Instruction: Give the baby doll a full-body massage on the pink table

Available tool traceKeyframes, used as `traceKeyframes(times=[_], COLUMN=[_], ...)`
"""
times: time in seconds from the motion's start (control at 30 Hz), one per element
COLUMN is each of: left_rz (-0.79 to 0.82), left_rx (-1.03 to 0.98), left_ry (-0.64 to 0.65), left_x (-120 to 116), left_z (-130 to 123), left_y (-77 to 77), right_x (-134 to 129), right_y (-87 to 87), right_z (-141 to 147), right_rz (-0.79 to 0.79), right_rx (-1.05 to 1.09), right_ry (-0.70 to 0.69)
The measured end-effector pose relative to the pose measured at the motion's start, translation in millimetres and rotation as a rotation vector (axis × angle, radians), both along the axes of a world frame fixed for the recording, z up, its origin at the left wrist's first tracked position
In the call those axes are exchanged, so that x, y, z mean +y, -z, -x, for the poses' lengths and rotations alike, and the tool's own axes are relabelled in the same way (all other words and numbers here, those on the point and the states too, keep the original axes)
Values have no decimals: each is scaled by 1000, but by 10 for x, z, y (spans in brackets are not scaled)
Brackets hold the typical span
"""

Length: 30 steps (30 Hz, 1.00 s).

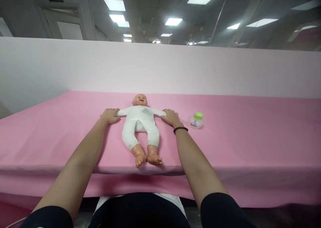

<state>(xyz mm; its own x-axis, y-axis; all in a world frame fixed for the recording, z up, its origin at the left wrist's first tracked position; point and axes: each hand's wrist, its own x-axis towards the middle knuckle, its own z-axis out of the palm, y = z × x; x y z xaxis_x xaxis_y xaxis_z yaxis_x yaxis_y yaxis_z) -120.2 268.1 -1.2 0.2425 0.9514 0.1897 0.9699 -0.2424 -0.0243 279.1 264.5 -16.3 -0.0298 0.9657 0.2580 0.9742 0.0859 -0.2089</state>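
Two hands, one at each arm of a single doll.
Your left hand [110,116] and your right hand [172,117] lie palm down, one over each sleeve end, hiding the doll's two hands; you cannot tell how tightly your fingers are closed. One dark beaded bracelet [180,129] circles your right wrist. Between your hands, one doll [140,117] in a white suit lies face up on the table [240,134], its two arms spread, its head away from you and its two bare feet toward you, near the front edge. One clear jar [196,122] with one green lid [199,115] stands on the pink cover just beyond your right hand, apart from it.
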Motion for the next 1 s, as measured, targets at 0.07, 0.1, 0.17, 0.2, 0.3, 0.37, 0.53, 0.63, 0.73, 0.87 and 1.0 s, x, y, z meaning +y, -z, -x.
traceKeyframes(times=[0.07, 0.1, 0.17, 0.2, 0.3, 0.37, 0.53, 0.63, 0.73, 0.87, 1.0], left_rz=[-32, -52, -86, -99, -125, -142, -199, -256, -248, -159, -114], left_rx=[-30, -47, -88, -111, -173, -205, -277, -337, -504, -674, -868], left_ry=[-75, -118, -204, -242, -309, -323, -354, -425, -494, -457, -366], left_x=[-30, -45, -70, -79, -81, -67, -33, -32, -32, 2, 88], left_z=[117, 167, 240, 263, 290, 283, 202, 115, 40, 12, 14], left_y=[10, 16, 30, 37, 57, 73, 119, 136, 153, 199, 248], right_x=[-4, -4, -3, -2, -1, -5, -21, -11, 9, 62, 195], right_y=[16, 29, 55, 66, 84, 85, 68, 61, 83, 138, 142], right_z=[-42, -56, -69, -69, -45, -17, 91, 143, 136, 107, 165], right_rz=[-22, -38, -72, -89, -148, -197, -287, -281, -227, -179, -231], right_rx=[14, 21, 28, 25, -4, -23, 8, 90, 227, 486, 769], right_ry=[-2, 7, 32, 42, 65, 91, 193, 236, 233, 161, 144])
